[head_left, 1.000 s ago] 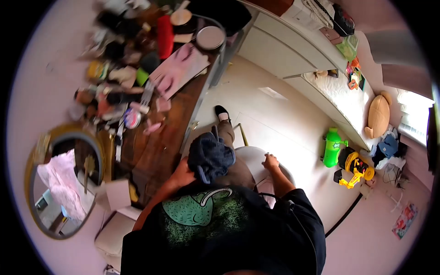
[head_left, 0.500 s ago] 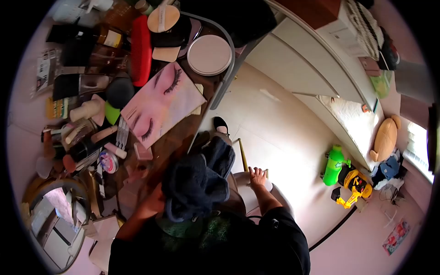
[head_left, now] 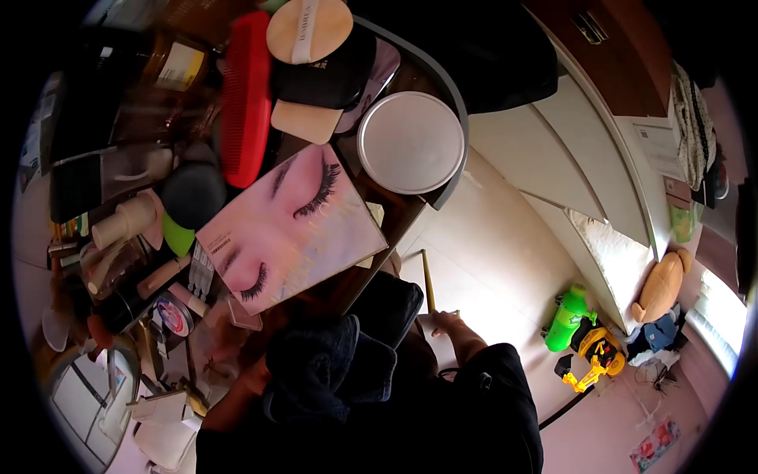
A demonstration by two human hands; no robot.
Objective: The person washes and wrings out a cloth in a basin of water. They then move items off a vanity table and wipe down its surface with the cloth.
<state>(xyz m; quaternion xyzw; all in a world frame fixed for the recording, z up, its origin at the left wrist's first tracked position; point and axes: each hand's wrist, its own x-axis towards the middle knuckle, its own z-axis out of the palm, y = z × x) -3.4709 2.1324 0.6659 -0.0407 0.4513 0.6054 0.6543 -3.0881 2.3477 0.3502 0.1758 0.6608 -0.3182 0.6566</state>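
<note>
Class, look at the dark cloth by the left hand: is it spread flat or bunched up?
Bunched up: the dark cloth lies in thick, overlapping folds against the left hand, with no flat sheet showing.

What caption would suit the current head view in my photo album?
Left hand holding dark cloth beside a cluttered table with a red comb and pink box.

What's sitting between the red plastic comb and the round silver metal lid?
Head view: a flat beige pad lies between the comb and the lid, then the lower end of a mauve case nearer the lid.
</note>
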